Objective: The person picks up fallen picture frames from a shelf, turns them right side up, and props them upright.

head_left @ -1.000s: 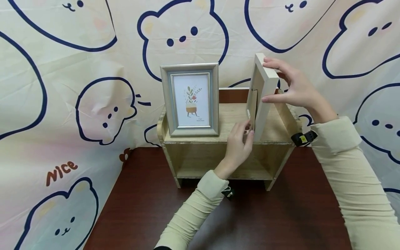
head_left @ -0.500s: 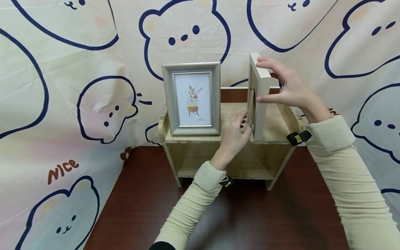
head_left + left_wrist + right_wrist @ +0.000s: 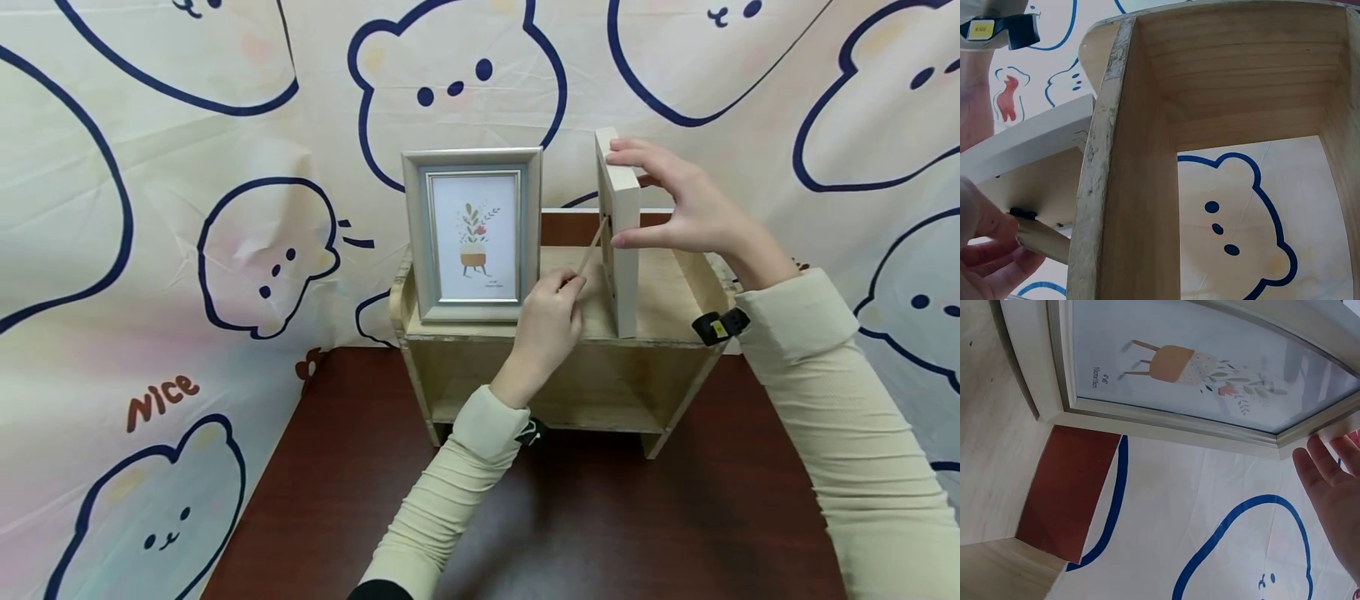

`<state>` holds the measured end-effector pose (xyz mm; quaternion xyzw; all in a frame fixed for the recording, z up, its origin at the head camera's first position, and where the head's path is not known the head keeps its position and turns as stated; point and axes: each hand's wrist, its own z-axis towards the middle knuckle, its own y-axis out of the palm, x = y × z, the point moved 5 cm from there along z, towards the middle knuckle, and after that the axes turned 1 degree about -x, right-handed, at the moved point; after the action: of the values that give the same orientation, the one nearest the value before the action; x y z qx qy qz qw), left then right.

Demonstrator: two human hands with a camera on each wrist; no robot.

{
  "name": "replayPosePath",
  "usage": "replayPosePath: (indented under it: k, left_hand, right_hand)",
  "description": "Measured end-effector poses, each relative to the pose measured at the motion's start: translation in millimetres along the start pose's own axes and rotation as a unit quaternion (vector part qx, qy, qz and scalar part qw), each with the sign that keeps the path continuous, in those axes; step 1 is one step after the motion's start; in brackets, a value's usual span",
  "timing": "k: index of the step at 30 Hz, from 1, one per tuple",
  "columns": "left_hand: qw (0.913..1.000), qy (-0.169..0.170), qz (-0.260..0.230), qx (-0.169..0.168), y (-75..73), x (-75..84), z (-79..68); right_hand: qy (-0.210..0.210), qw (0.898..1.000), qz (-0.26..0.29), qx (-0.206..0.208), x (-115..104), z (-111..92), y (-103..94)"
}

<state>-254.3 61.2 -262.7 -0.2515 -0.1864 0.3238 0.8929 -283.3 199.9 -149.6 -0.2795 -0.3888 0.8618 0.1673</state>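
A white photo frame [image 3: 627, 267] stands nearly edge-on on the right part of the wooden shelf's top. My right hand [image 3: 690, 200] grips its upper corner, thumb on the near side and fingers over the top. My left hand [image 3: 549, 321] pinches the free end of the frame's back stand [image 3: 592, 249], which slants out from the backing. In the left wrist view that stand [image 3: 1046, 241] meets the backing at a dark hinge. The right wrist view shows the frame's front with a potted-plant print [image 3: 1175, 364]. Left of it, a silver-and-blue photo frame [image 3: 414, 250] faces forward.
The small two-tier wooden shelf [image 3: 667, 296] has raised side panels and an open lower tier. It stands on a dark red-brown table [image 3: 337, 450], close to a backdrop cloth [image 3: 285, 150] printed with cartoon bears.
The stand has swung out from the white frame's back as my left hand drew leftward. The white frame has turned slightly more edge-on, with my right hand still on its top.
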Motion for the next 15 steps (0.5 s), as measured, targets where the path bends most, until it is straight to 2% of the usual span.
replayPosePath:
  k: [7,15]
  left_hand:
    - [1.0,-0.005,0.003,0.007,4.2,0.2,-1.6]
    - [0.9997,-0.007,0.015,0.019,6.6,-0.5,-1.7]
  right_hand:
    - [-0.01,0.998,-0.048,-0.035,-3.3,6.4,0.2]
    - [-0.024,0.996,-0.055,-0.063,-3.9,7.3,-0.6]
